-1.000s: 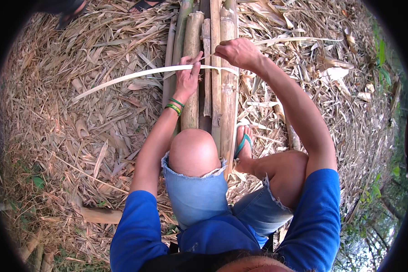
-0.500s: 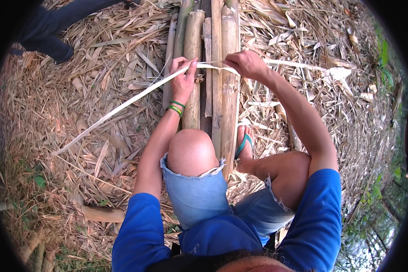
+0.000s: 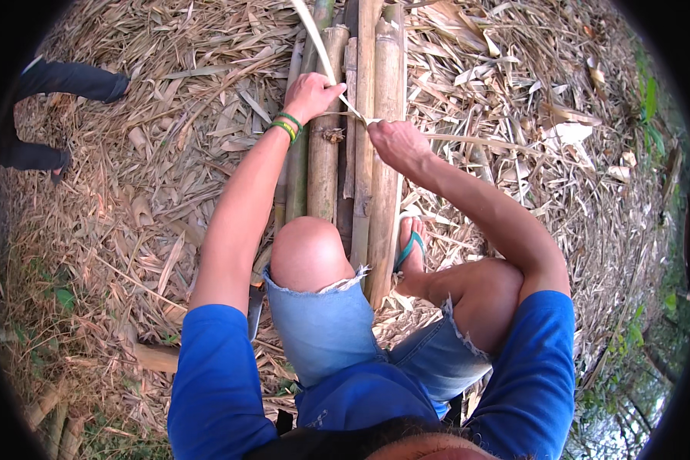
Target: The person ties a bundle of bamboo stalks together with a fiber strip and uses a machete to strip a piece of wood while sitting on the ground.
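Pale and flat, the strip comes down from the top edge across the bamboo poles and narrows between my hands; my left hand pinches it between thumb and fingers above the left-hand poles; my right hand is closed tight on it over the rightmost pole, knuckles up; a light length sticks out to the right beyond that fist, though I cannot tell whether it is the same piece; green bands circle my left wrist; below, my bare knee rests over the poles, my sandal beside them; dry leaves surround everything; another person's dark-trousered legs stand at far left.
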### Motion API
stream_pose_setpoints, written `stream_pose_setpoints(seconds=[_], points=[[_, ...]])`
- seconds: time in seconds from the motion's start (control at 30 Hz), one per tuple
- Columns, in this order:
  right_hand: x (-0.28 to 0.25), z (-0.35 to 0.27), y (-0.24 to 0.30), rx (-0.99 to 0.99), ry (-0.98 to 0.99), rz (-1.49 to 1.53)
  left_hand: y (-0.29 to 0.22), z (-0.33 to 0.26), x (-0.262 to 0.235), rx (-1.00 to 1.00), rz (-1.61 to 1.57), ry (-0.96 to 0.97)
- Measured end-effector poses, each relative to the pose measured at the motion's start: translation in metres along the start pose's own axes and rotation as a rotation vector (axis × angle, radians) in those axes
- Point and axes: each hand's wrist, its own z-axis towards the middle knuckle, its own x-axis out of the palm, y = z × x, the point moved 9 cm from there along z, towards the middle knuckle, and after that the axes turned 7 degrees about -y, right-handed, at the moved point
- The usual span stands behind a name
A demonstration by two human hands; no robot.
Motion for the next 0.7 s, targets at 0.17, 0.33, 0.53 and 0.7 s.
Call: stream_pose_setpoints(seconds=[0.17, 0.33, 0.53, 0.7], points=[[-0.023, 0.011, 0.032, -0.049, 0.1, -0.014, -0.033, 0.029, 0.028, 0.048, -0.098, 0.017], [-0.022, 0.03, 0.056, -0.187, 0.014, -0.122, -0.075, 0.039, 0.048, 0.124, -0.018, 0.223], [0.007, 0.071, 0.08, -0.363, -0.013, -0.395, -0.083, 0.046, 0.093, 0.15, 0.011, 0.694], [0.025, 0.104, 0.049, -0.265, -0.094, -0.081, -0.1, 0.032, 0.082, 0.141, 0.005, 0.797]])
